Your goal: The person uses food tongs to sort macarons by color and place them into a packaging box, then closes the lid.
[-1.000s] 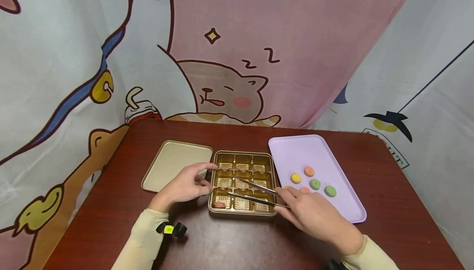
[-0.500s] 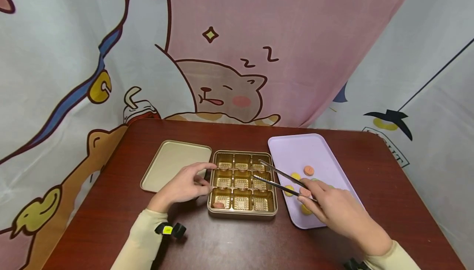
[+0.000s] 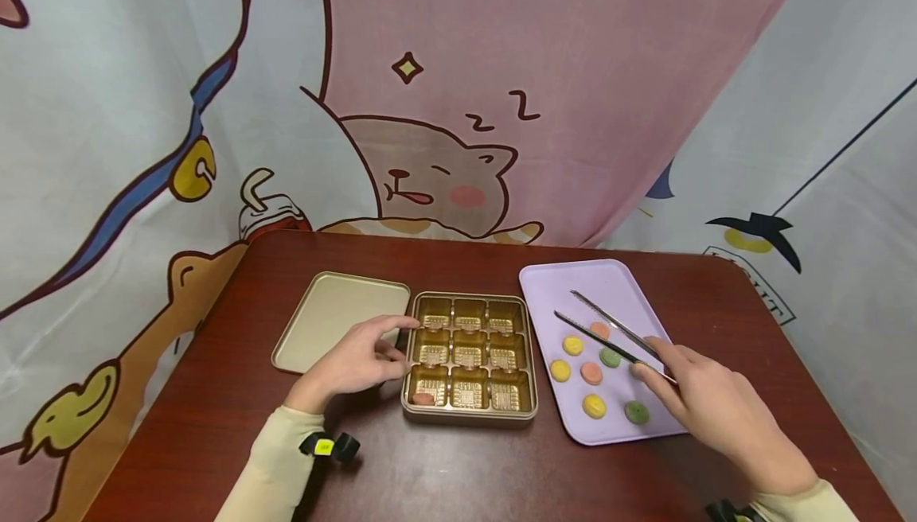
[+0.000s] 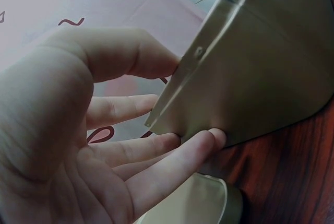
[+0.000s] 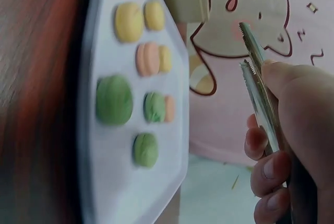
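My left hand (image 3: 358, 356) touches the left side of a gold box (image 3: 469, 417) with its thumb and fingertips, the fingers fairly straight. Inside the box is a gold insert with several compartments; an orange macaron (image 3: 423, 399) lies in the front left one. My right hand (image 3: 719, 407) grips metal tongs (image 3: 595, 336), their serrated tips apart with nothing between them, above the lilac tray (image 3: 573, 279). On that tray lie several macarons: yellow (image 3: 594, 406), orange (image 3: 591, 372) and green (image 3: 636, 412). One orange macaron (image 3: 600, 329) is partly behind the tongs.
A flat gold lid (image 3: 344, 319) lies left of the box on the dark red-brown table (image 3: 458, 474). Behind the table hangs a cloth (image 3: 609, 68) with cartoon animals. The tray stands close to the box's right side.
My right hand has carried the tongs rightward from above the box to above the tray. The tongs' tips stay apart. My left hand stays at the box.
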`<move>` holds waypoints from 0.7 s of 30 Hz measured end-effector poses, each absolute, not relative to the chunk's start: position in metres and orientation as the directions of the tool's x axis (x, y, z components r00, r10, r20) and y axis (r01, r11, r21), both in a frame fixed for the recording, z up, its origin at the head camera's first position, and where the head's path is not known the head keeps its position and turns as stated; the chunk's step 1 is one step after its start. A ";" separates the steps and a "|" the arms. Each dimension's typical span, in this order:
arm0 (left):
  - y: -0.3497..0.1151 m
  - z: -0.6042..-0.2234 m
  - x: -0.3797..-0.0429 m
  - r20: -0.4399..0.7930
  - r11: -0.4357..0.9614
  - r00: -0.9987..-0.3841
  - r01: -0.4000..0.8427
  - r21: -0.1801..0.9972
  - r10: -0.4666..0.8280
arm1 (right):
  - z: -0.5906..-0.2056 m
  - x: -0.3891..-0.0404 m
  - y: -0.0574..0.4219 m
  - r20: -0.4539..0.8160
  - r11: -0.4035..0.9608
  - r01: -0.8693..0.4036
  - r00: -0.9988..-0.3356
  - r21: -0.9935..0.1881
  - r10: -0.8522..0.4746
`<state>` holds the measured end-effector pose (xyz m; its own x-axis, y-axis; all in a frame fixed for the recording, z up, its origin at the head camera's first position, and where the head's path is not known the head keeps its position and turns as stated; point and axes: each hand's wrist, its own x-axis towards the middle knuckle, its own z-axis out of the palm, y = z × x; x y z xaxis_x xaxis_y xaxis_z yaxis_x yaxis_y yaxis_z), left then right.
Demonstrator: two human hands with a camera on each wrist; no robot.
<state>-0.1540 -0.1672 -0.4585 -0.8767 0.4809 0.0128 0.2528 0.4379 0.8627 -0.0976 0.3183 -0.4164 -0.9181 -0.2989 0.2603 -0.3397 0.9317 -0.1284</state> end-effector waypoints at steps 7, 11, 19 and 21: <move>-0.168 -0.458 -0.154 0.021 0.429 -0.875 0.258 0.866 0.483 | -0.425 -0.098 0.340 0.164 0.954 -0.265 -0.956 -0.141 -0.242; -0.169 -0.459 -0.155 0.029 0.427 -0.872 0.268 0.863 0.489 | -0.427 -0.097 0.348 0.101 0.964 -0.225 -0.972 -0.142 -0.212; -0.169 -0.459 -0.154 0.019 0.434 -0.874 0.259 0.863 0.485 | -0.431 -0.097 0.359 0.001 0.977 -0.174 -0.984 -0.119 -0.175; -0.168 -0.459 -0.154 0.018 0.434 -0.874 0.259 0.863 0.486 | -0.432 -0.097 0.360 -0.017 0.980 -0.165 -0.986 -0.112 -0.168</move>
